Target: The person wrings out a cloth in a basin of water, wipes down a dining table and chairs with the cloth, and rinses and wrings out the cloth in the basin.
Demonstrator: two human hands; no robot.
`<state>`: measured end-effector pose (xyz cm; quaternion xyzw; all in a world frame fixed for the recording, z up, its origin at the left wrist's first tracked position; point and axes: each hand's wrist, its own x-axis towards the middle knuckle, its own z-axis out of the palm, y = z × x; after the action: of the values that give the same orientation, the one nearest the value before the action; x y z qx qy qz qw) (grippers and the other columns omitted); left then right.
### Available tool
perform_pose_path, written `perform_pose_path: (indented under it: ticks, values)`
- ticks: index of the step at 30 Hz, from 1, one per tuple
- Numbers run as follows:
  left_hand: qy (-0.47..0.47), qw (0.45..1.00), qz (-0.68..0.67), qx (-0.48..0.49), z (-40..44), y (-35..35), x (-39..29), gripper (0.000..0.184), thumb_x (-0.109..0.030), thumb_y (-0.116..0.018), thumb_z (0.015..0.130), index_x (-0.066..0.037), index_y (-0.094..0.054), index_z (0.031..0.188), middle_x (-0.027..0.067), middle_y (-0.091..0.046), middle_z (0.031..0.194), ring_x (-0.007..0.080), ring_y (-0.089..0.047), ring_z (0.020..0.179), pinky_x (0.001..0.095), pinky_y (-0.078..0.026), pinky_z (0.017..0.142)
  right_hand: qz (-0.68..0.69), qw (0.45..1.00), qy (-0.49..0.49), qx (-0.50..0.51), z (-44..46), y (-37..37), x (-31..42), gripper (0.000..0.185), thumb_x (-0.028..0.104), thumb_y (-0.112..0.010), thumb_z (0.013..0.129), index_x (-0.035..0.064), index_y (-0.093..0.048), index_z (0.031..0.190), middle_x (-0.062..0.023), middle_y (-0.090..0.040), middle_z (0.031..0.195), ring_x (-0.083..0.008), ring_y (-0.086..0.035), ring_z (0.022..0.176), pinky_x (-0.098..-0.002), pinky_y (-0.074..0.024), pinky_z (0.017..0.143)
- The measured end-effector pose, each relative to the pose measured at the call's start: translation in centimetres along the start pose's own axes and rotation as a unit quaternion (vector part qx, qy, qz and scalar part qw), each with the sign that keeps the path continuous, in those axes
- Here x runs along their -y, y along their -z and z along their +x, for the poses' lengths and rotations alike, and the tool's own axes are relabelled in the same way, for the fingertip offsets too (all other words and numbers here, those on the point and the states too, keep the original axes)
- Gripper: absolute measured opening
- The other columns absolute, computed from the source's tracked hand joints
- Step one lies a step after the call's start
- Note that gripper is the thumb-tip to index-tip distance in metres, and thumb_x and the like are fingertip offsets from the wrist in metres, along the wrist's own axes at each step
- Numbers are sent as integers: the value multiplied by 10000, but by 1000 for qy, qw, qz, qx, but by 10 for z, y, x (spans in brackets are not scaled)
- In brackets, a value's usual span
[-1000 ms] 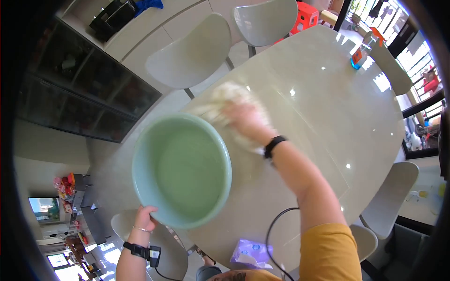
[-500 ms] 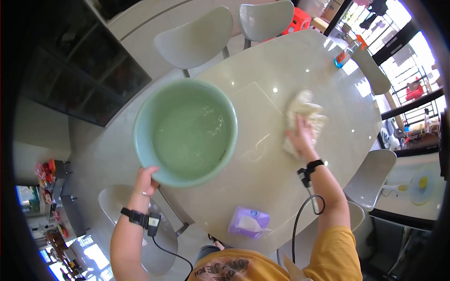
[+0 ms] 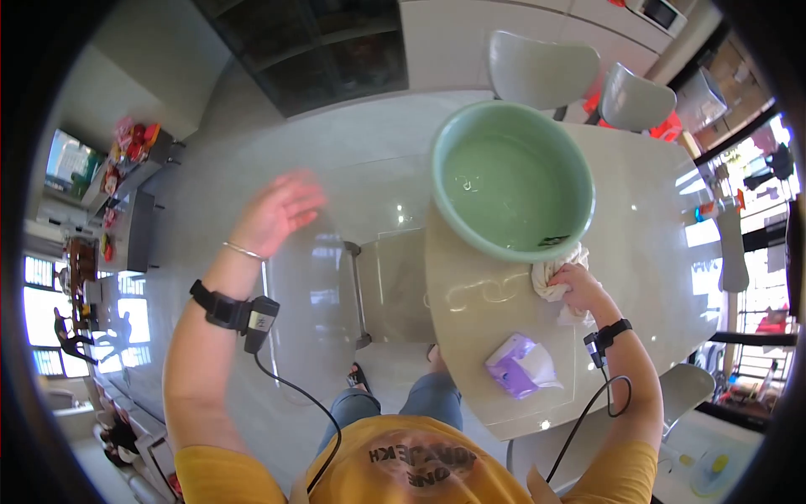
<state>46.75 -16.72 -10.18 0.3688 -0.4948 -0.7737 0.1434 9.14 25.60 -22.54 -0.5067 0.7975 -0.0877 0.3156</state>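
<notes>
Left hand: the bare left hand (image 3: 281,212), slightly blurred, is raised in the air left of the table, fingers apart, well apart from the basin.
Right hand: the bare right hand (image 3: 581,284) is clamped on the cloth, fingers bent into its folds.
Cloth: crumpled cream fabric cloth (image 3: 548,280) on the tabletop, at the basin's near side; whether it touches the basin cannot be told.
Basin: large round pale-green basin (image 3: 453,160) at the left part of the table, glints and a dark mark visible inside.
Table: glossy beige table (image 3: 646,244) with a rounded edge.
Tissue pack: purple-and-white soft tissue pack (image 3: 512,370), lying near the table's near edge.
Spray bottle: clear bottle with blue liquid and orange trigger (image 3: 715,208), near the table's right side.
</notes>
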Motion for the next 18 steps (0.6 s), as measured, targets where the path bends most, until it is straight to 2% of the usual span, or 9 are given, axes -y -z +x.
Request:
perform_pose_path:
  ticks: [1, 4, 7, 8, 10, 13, 15, 17, 18]
  values:
    - [-27, 1000, 2, 4, -16, 17, -8, 482, -314, -514, 931, -65, -402, 1329, 152, -515, 1235, 234, -560, 1077, 326, -476, 844, -24, 999, 41, 13, 7, 1, 16, 447, -64, -569, 564, 83, -688, 969, -141, -606, 1003, -345, -557, 970, -383, -450, 883]
    - [-62, 997, 12, -38, -71, 66, -17, 465, -311, -491, 939, -57, -409, 1321, 127, -544, 1216, 207, -547, 1103, 300, -456, 852, -61, 993, 81, 63, 35, -16, 62, 485, -36, -588, 581, 76, -658, 1047, -135, -611, 1012, -327, -551, 1014, -377, -436, 909]
    - [-70, 996, -8, -62, -115, 137, 4, 445, -293, -478, 944, -65, -410, 1321, 112, -557, 1208, 203, -540, 1108, 300, -448, 856, -64, 989, 85, 101, 58, -30, 123, 526, -17, -609, 626, 56, -590, 1146, -135, -616, 1028, -292, -573, 1018, -358, -448, 890]
    - [-67, 995, -16, -74, -127, 165, 13, 442, -290, -478, 944, -66, -411, 1320, 110, -558, 1207, 199, -542, 1101, 300, -448, 854, -30, 993, 75, 81, 67, -32, 151, 529, 11, -630, 646, 52, -564, 1169, -136, -614, 1033, -278, -579, 1009, -351, -453, 882]
    - [-51, 994, -33, -93, -154, 224, 45, 437, -285, -477, 944, -67, -413, 1317, 107, -560, 1207, 192, -545, 1089, 301, -448, 850, 44, 997, 47, 43, 71, -36, 254, 556, 67, -674, 684, 44, -511, 1215, -139, -612, 1045, -250, -590, 993, -338, -462, 864]
    - [-15, 983, -85, -160, -205, 323, 111, 396, -266, -501, 938, -78, -459, 1283, 85, -587, 1148, 161, -572, 1012, 286, -447, 803, 282, 958, -52, 12, 69, -71, 378, 592, 175, -688, 735, 58, -465, 1272, -184, -603, 1069, -294, -588, 978, -398, -451, 874]
    - [14, 968, -100, -228, -256, 373, 146, 387, -284, -514, 929, -97, -481, 1267, 78, -596, 1120, 150, -575, 984, 276, -449, 777, 222, 974, 18, -43, 60, -128, 419, 605, 241, -680, 783, 69, -432, 1308, -213, -534, 1210, -309, -526, 1125, -416, -430, 927]
    - [47, 943, -106, -311, -301, 407, 168, 403, -332, -548, 906, -108, -508, 1239, 69, -608, 1069, 142, -582, 935, 265, -451, 738, 70, 977, 195, -44, 48, -203, 439, 633, 217, -689, 779, 115, -414, 1340, -264, -339, 1387, -376, -355, 1292, -440, -366, 1012]
    - [65, 926, -109, -355, -320, 423, 180, 420, -363, -569, 891, -108, -523, 1221, 64, -619, 1029, 138, -588, 899, 262, -454, 714, 161, 975, 146, 38, 32, -221, 466, 662, 182, -669, 788, 176, -371, 1379, -287, -142, 1463, -434, -170, 1360, -470, -282, 1068]
